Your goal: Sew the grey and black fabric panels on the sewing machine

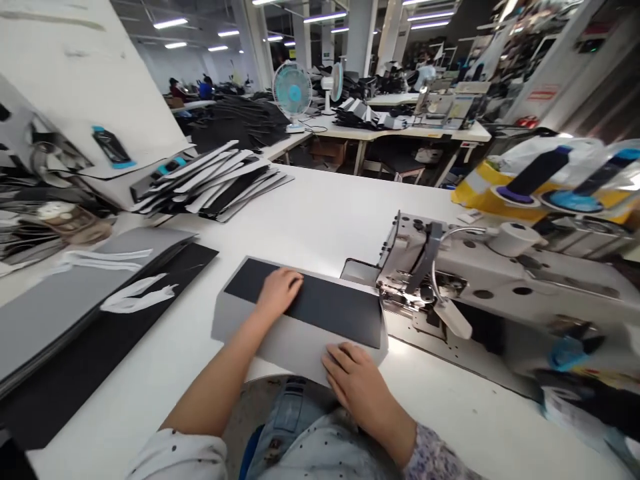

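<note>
A grey fabric piece (295,343) lies on the white table, with a narrower black panel (335,303) flat on top of it. My left hand (280,290) rests on the black panel towards its left end, fingers laid down and slightly bent. Along the near right part of the grey piece, my right hand (357,377) lies palm down with its fingers stretched out. The sewing machine (415,287) stands just right of the fabric, its lit needle area close to the panel's right end. Neither hand grips anything.
Left of me lie stacked grey panels (30,320) and black panels (90,360) with white strips (137,293) on them. A pile of cut pieces (215,180) sits behind. Thread cones (537,177) stand behind the machine. Fans (293,90) and other workstations are farther back.
</note>
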The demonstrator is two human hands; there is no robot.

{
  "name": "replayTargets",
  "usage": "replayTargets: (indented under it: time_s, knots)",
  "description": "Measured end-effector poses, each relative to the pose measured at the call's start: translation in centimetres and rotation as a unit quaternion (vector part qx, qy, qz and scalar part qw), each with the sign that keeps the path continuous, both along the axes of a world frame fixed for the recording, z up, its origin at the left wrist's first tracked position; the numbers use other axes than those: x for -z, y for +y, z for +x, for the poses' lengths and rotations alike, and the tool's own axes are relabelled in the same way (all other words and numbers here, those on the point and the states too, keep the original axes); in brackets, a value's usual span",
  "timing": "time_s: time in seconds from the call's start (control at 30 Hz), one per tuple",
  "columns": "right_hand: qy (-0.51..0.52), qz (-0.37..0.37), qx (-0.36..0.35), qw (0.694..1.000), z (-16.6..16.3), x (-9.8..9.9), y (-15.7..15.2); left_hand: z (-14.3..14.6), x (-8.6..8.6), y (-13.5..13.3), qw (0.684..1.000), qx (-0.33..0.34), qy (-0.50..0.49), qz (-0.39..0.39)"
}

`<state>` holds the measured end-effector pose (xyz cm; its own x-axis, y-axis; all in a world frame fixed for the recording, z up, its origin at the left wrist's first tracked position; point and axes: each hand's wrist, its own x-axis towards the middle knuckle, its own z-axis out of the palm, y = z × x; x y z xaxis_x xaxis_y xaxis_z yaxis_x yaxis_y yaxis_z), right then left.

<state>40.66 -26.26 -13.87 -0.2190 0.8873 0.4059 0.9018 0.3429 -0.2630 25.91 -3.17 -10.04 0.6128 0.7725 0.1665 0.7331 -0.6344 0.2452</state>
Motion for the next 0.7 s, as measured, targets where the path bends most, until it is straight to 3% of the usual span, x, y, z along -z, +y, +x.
replayTargets:
  time_s: [0.13,0.23,0.47,0.6,0.7]
  knots:
    - [0.022,-0.009,-0.005,1.000,-0.8,0.5,1.1,-7.0,-0.4,4.7,0.971,-0.225,0.072,0.042]
    - [0.035,-0.011,-0.004,0.999,-0.5,0.5,1.3,-9.3,-0.3,6.6,0.948,-0.302,0.100,-0.005]
    - [0.041,-0.018,0.000,0.999,-0.4,0.3,1.1,-9.7,0.3,8.0,0.927,-0.354,0.111,-0.054]
    - [0.039,-0.023,-0.004,0.999,-0.3,0.3,1.2,-10.1,0.2,7.4,0.929,-0.349,0.118,-0.044]
    - [0.040,-0.027,-0.003,0.999,-0.1,0.1,1.3,-9.6,0.7,6.4,0.936,-0.326,0.134,0.011]
